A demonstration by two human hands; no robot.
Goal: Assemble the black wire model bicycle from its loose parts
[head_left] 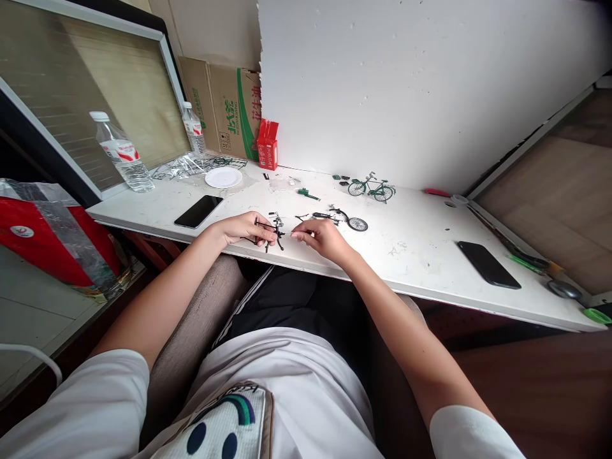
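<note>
My left hand (pixel 249 228) is closed on a small black model bicycle frame (pixel 278 234) near the table's front edge. Just to the right, my right hand (pixel 319 236) is pinched close to the frame; whatever lies between its fingertips is too small to make out. Behind my right hand are loose black bicycle parts (pixel 327 217), with a spoked black wheel (pixel 357 224) at their right end. A green model bicycle (pixel 371 187) stands farther back, and a small green part (pixel 308 194) lies left of it.
A black phone (pixel 199 211) lies at the left, another phone (pixel 488 264) at the right. Water bottles (pixel 125 156), a white round lid (pixel 223 177), a red box (pixel 268 145) and a cardboard box (pixel 224 108) are at the back left. A white panel (pixel 382 89) rises behind.
</note>
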